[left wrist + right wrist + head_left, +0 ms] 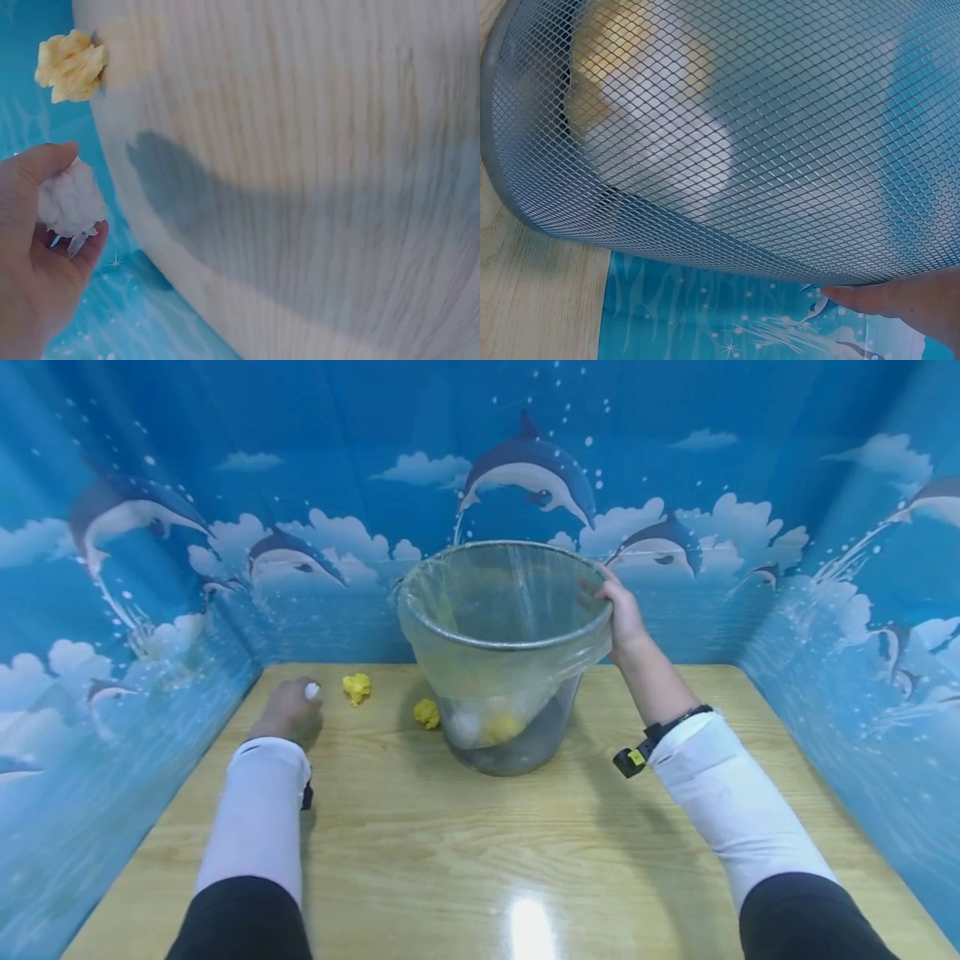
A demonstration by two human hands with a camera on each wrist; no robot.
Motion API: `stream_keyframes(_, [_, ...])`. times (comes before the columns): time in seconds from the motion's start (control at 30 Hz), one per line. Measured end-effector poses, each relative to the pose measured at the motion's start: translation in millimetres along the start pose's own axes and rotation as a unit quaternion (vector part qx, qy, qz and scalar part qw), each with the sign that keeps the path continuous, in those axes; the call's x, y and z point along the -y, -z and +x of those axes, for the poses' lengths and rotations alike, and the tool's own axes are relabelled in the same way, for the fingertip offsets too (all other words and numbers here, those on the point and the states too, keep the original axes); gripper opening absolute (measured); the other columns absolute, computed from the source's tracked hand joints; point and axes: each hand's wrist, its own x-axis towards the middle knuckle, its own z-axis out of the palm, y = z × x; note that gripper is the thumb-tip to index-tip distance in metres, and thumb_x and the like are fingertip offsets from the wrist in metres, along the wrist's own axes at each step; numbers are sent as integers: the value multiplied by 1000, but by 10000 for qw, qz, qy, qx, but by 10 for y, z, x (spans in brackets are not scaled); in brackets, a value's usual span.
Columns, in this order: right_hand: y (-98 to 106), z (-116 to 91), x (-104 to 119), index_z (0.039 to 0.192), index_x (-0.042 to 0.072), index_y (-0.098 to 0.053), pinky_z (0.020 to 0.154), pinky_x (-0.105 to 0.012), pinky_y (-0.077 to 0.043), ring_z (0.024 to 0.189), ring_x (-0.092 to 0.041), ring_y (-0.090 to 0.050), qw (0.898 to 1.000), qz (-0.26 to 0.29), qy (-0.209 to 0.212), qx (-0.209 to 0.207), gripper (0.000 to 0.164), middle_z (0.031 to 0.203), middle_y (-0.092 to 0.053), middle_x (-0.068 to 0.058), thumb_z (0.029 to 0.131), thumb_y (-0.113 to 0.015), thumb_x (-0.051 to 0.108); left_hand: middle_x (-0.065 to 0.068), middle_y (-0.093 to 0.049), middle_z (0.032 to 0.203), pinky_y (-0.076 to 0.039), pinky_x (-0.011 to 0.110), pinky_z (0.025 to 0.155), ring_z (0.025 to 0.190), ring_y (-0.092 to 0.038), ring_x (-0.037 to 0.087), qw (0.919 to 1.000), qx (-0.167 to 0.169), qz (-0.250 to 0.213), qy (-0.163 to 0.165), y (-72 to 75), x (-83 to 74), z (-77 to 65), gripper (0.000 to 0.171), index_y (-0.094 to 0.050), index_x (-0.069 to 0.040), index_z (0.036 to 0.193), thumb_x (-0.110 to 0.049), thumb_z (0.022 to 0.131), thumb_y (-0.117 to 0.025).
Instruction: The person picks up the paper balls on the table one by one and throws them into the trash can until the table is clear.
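Observation:
My left hand (287,710) is at the left side of the table, its thumb and fingers pinching a crumpled white paper ball (73,199). In the head view, only a small white part of that ball shows. A mesh wastebasket (558,718) lined with a translucent plastic bag (450,652) stands at the table's middle. My right hand (624,620) grips its rim on the right side. White and yellow crumpled paper (667,150) shows through the mesh at the bottom. Beside the basket lies a yellow paper ball (427,714); another yellow paper ball (357,688) lies nearer my left hand.
The wooden table (420,852) has rounded back corners. A blue curtain (337,452) printed with dolphins and clouds surrounds it at the back and on both sides.

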Motion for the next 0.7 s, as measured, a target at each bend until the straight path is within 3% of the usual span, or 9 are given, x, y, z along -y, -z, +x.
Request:
stream_keyframes(0.23, [-3,-15,18,157,27,-3,119,-42,-20,150,-25,-15,10000,59,-19,56,72,163,-10,0,89,-25,15,35,-49,130,-38,63,99,120,-46,51,9994,-200,-172,-221,144,-22,24,45,-44,8,135,-9,94,-46])
stream_keyframes(0.4, [-17,-32,21,157,28,-5,117,-41,-23,148,-27,-19,10000,-23,-91,16,71,163,-5,2,90,-26,16,38,-53,121,-40,62,95,113,-49,53,9972,-573,-4,-476,286,-58,46,39,-49,13,125,-10,93,-51])
stream_keyframes(0.7, [6,7,10,157,27,-6,108,-37,-29,144,-28,-24,10000,-54,43,-27,71,163,-7,1,89,-25,16,38,-43,133,-37,64,99,121,-42,54,9967,-664,-282,-361,632,-228,76,49,-40,8,139,-15,97,-50])
